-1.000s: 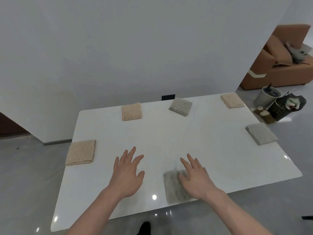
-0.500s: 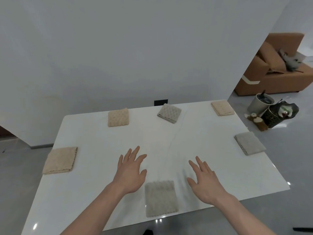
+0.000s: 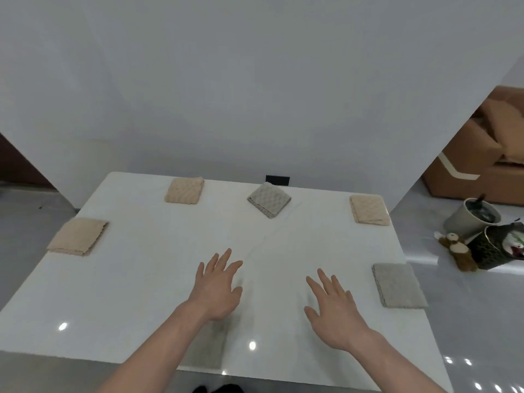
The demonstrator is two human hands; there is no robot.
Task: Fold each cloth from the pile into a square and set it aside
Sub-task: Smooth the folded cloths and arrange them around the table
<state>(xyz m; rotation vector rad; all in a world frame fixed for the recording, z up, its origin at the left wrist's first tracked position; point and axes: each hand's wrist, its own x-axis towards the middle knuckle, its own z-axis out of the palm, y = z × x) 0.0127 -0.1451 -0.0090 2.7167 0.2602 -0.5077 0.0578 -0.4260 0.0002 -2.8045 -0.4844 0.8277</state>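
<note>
Folded square cloths lie spread around the white table (image 3: 141, 293). A grey folded cloth (image 3: 208, 346) sits at the near edge, partly hidden under my left forearm. My left hand (image 3: 218, 287) hovers above the table with fingers spread, holding nothing. My right hand (image 3: 333, 309) is likewise spread and empty, to the right of that cloth. Other folded cloths: beige at the left edge (image 3: 78, 236), beige at the far left (image 3: 185, 190), grey at the far middle (image 3: 268, 199), beige at the far right (image 3: 368, 209), grey at the right edge (image 3: 398, 285).
A white wall stands behind the table, with a black socket (image 3: 278, 180) at its base. On the floor to the right are a grey bucket (image 3: 472, 218), a dark patterned basket (image 3: 494, 251) and a brown soft toy (image 3: 458, 251). A brown sofa (image 3: 482, 154) is further right.
The view has swung to the right, so the near grey cloth now shows under my left forearm instead of under my right hand. Both hands stay spread and empty.
</note>
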